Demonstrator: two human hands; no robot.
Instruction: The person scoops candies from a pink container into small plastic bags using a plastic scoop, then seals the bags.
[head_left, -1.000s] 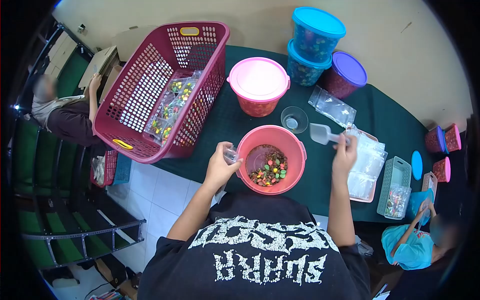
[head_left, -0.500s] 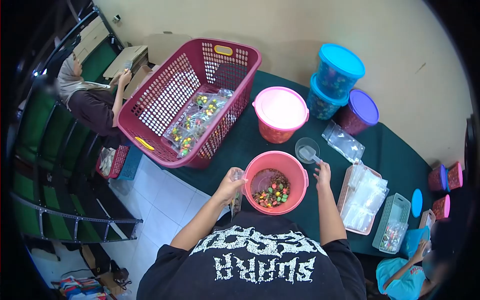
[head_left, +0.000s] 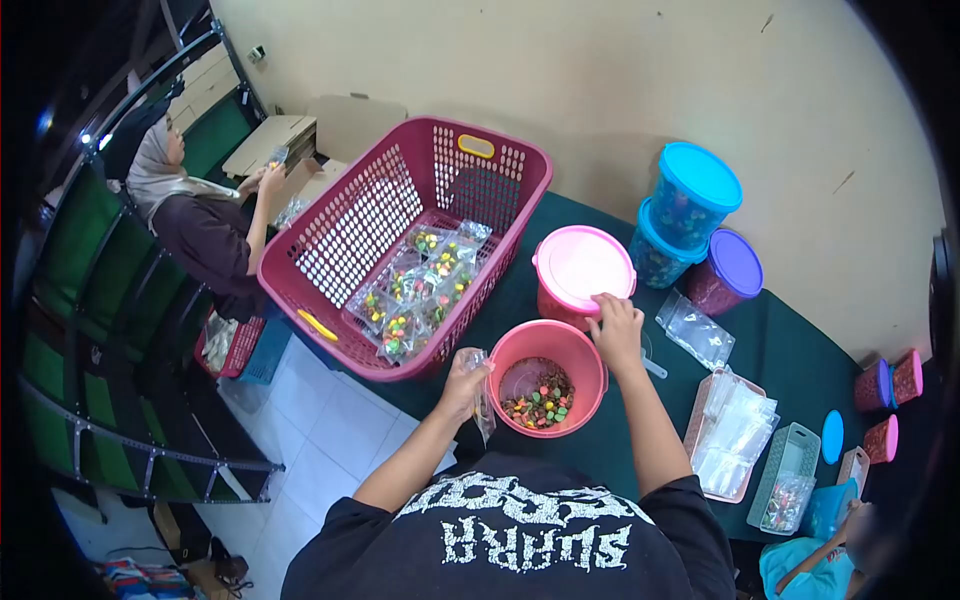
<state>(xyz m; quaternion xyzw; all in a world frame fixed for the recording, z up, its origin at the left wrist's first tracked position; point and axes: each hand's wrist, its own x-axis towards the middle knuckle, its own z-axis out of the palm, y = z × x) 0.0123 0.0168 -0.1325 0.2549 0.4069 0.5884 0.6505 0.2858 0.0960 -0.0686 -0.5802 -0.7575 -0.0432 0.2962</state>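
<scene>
My left hand is closed on a clear plastic bag, which hangs at the left rim of an open pink bucket. Colourful candies and brown bits lie in the bottom of that bucket. Over its upper right rim, my right hand reaches with fingers apart, fingertips at the edge of a second bucket with a light pink lid. Behind my right wrist, a clear scoop's handle shows; the rest of it is mostly hidden.
A maroon laundry basket holds several filled candy packets. Blue-lidded tubs and a purple-lidded tub stand at the back. Right are trays of plastic bags and packets. People work at left and lower right.
My right hand has moved from beside the scoop handle up and left to the lidded bucket's edge. The bag in my left hand now hangs more in sight. The view has shifted.
</scene>
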